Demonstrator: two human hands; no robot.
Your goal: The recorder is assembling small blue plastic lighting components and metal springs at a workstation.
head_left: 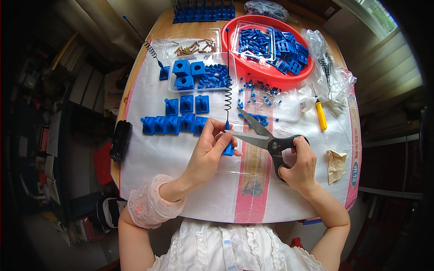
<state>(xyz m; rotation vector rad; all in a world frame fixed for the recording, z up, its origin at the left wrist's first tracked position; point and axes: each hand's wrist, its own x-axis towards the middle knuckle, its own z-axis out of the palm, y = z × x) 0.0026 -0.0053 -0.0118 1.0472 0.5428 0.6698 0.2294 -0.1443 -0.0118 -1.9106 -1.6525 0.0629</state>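
Note:
My left hand point(210, 151) grips a small blue plastic block point(228, 149) that carries a thin upright rod with a black coil spring point(228, 97) around it. My right hand point(299, 165) holds black-handled scissors point(266, 140). Their blades are spread, and the tips point left toward the foot of the rod, right by my left fingertips. Both hands work over a white plastic sheet point(153, 158) laid on the round wooden table.
Rows of blue blocks point(174, 124) lie left of my hands. A clear tray point(199, 74) holds more blue parts, another holds brass screws point(194, 46). A red bowl point(266, 72) of blue pieces, a yellow screwdriver point(321, 115), a crumpled cloth point(336, 165) and a black case point(120, 140) surround them.

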